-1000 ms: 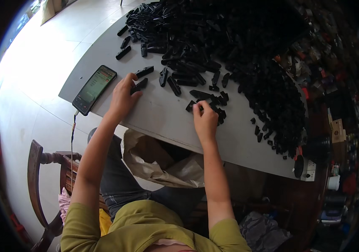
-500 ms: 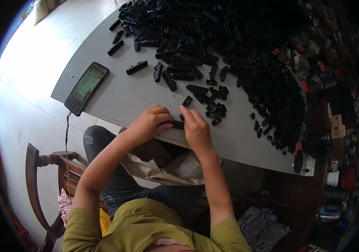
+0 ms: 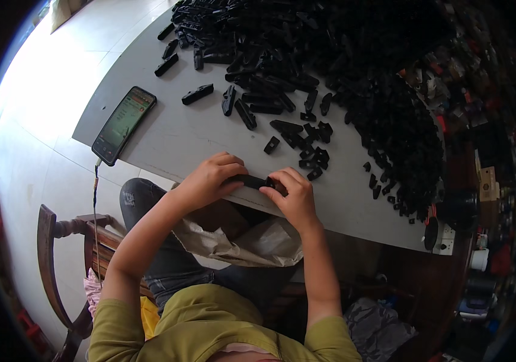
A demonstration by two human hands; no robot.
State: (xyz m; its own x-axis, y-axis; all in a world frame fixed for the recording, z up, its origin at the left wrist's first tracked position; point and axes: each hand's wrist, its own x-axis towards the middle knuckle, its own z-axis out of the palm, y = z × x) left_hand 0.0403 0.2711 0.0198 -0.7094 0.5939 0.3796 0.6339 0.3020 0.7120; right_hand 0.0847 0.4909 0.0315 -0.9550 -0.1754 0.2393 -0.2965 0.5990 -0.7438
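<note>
Just inside the table's near edge, a long black plastic piece (image 3: 250,180) lies level between my hands. My left hand (image 3: 214,176) is closed round its left end, with the thumb along the near side. At the other end my right hand (image 3: 294,189) pinches a small black part (image 3: 269,181) between thumb and fingers, against the long piece. Whether the two are joined, I cannot tell. Beyond my hands is a loose small black block (image 3: 272,145). To its right, several small black parts (image 3: 314,158) sit in a cluster.
A big heap of black plastic pieces (image 3: 282,48) covers the far side of the grey-white table (image 3: 167,142) and runs down its right. At the left edge lies a phone (image 3: 124,125) with a cable (image 3: 96,199). Below my hands, an open pale sack (image 3: 221,244) rests at my lap.
My right hand has moved a little right and nearer to me, its fingers now curled round the end part. My left hand keeps its hold on the long piece.
</note>
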